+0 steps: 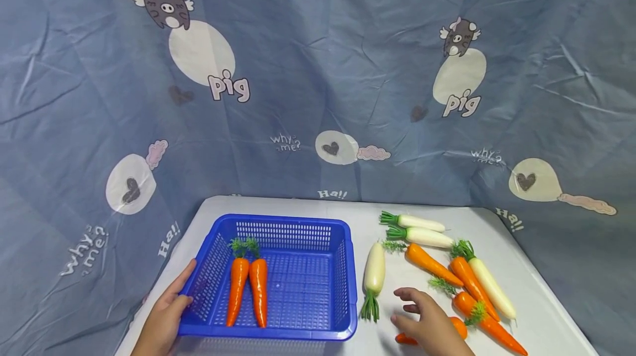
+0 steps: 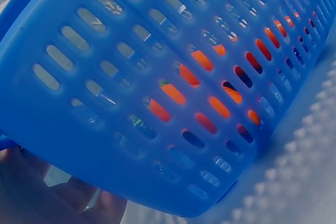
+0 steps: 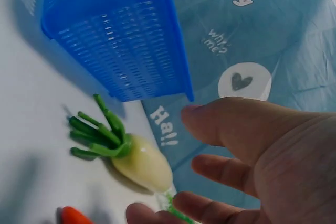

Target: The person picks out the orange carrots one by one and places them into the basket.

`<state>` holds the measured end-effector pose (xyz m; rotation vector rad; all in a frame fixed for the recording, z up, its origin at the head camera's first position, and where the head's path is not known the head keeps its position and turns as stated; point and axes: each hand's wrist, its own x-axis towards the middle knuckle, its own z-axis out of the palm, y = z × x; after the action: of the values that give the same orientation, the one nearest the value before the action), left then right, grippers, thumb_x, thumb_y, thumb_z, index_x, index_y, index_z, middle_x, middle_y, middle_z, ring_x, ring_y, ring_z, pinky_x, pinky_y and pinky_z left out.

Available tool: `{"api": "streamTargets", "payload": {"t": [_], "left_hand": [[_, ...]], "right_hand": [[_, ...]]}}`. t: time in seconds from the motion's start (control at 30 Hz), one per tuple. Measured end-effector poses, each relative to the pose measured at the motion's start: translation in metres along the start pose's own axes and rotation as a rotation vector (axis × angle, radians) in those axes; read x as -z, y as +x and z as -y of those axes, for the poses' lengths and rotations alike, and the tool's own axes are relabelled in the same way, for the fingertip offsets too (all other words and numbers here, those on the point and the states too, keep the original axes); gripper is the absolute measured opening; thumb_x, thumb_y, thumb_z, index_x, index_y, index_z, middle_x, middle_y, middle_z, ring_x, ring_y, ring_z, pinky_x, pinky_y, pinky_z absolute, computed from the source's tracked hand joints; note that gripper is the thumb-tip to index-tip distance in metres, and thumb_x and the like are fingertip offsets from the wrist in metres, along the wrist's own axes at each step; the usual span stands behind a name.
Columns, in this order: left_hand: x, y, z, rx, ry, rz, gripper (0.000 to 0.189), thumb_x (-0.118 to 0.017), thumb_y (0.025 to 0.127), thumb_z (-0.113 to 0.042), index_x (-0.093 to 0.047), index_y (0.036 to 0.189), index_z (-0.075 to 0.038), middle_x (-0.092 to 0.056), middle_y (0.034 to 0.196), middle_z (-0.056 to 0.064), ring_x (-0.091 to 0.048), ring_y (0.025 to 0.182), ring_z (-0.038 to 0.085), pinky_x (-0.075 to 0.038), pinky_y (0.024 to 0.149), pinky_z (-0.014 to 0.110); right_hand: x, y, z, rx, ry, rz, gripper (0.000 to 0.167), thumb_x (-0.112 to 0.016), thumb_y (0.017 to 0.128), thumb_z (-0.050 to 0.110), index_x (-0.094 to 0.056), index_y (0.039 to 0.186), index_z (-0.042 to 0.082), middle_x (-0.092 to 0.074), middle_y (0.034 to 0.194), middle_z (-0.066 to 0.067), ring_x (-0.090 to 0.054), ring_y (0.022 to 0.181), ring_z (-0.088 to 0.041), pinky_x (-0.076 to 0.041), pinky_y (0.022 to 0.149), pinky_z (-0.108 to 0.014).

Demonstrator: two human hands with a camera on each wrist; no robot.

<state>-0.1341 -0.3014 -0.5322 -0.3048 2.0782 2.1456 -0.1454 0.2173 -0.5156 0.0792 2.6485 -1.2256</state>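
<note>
A blue plastic basket stands on the left of the white table, with two carrots lying side by side inside, leafy ends toward the back. My left hand holds the basket's left rim; in the left wrist view its fingers are partly hidden by the rim. My right hand hovers right of the basket, fingers loosely bent and apart, holding nothing. Just left of that hand lies a white radish, green stalks toward the front. An orange carrot is partly hidden beneath the right hand.
More carrots and white radishes lie loosely together on the right half of the table. A blue-grey cloth printed with pigs hangs behind and at both sides.
</note>
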Motion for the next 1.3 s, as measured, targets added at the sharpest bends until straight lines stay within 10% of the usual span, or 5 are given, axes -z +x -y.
{"api": "streamTargets", "payload": {"t": [0.2,0.43,0.83,1.07,1.3], "left_hand": [[0.002,0.000,0.001,-0.008,0.015,0.009,0.077,-0.028,0.099,0.005,-0.007,0.170,-0.019,0.013,0.176,0.005,0.005,0.160,0.043,-0.008,0.122,0.068],[0.003,-0.001,0.003,-0.026,0.028,0.022,0.078,-0.029,0.099,0.004,-0.007,0.170,-0.020,0.011,0.176,0.014,-0.005,0.158,0.049,-0.047,0.086,0.010],[0.004,-0.001,0.003,-0.036,0.022,0.031,0.078,-0.027,0.099,0.004,-0.005,0.170,-0.020,0.010,0.175,0.018,-0.010,0.157,0.049,-0.052,0.087,0.017],[0.005,0.000,0.006,-0.067,0.010,0.035,0.077,-0.029,0.100,0.004,-0.008,0.170,-0.019,0.003,0.173,0.027,-0.053,0.113,-0.014,-0.060,0.087,0.033],[0.006,0.000,0.004,-0.005,0.003,0.019,0.077,-0.027,0.100,0.002,-0.007,0.170,-0.024,-0.001,0.173,0.026,-0.063,0.115,0.009,-0.062,0.084,0.045]], "right_hand": [[-0.002,0.000,-0.014,0.056,-0.086,0.021,0.047,-0.088,0.081,0.026,-0.070,0.123,0.012,-0.066,0.127,-0.013,-0.066,0.112,-0.033,-0.057,0.091,-0.052],[-0.008,0.005,-0.024,0.083,-0.150,0.161,0.036,-0.087,0.082,0.020,-0.070,0.112,0.010,-0.067,0.109,-0.004,-0.063,0.098,-0.024,-0.056,0.087,-0.048],[-0.013,0.007,-0.031,0.041,-0.185,0.118,0.026,-0.086,0.084,0.019,-0.071,0.103,0.012,-0.068,0.101,0.000,-0.065,0.090,-0.018,-0.058,0.082,-0.042],[0.002,0.000,-0.036,-0.060,-0.241,-0.103,0.037,-0.085,0.085,0.036,-0.073,0.112,0.014,-0.070,0.119,-0.010,-0.067,0.107,-0.032,-0.055,0.092,-0.057],[0.017,-0.007,-0.042,-0.108,-0.230,-0.214,0.055,-0.082,0.088,0.041,-0.069,0.126,0.004,-0.063,0.127,-0.026,-0.063,0.104,-0.034,-0.055,0.087,-0.056]]}}
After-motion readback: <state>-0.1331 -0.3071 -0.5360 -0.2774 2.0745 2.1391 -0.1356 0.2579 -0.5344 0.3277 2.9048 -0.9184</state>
